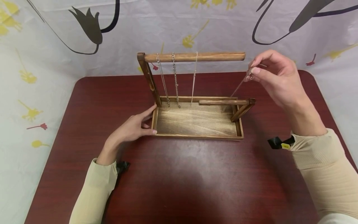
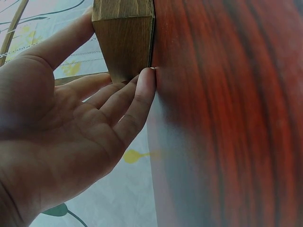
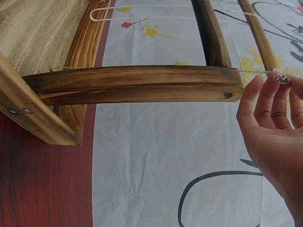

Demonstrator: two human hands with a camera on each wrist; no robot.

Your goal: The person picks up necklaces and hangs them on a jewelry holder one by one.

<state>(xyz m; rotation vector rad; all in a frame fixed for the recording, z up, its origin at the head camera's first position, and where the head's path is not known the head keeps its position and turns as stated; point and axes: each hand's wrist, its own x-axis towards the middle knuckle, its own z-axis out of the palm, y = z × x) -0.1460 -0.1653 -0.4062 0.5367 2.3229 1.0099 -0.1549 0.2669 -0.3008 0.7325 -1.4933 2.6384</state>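
My left hand (image 1: 131,126) holds the left end of a wooden jewelry stand (image 1: 195,123), thumb at the front corner and index finger toward the back. At the upper right, my right hand (image 1: 279,79) pinches a thin chain necklace (image 1: 238,88) between thumb and fingertips. A bunched silvery part of that necklace (image 3: 282,79) shows at the fingertips in the right wrist view. Its chain slants down behind the stand's short bar (image 1: 221,102) toward the tray. On the long upper bar (image 1: 218,56) hang three more necklaces (image 1: 175,76), side by side toward the left.
The stand sits on a dark red wooden table (image 1: 179,174). A left post (image 1: 149,81) carries the long bar, and a shorter right post (image 1: 242,110) carries the short one. Behind the table hangs a white cloth (image 1: 126,62) with plant prints.
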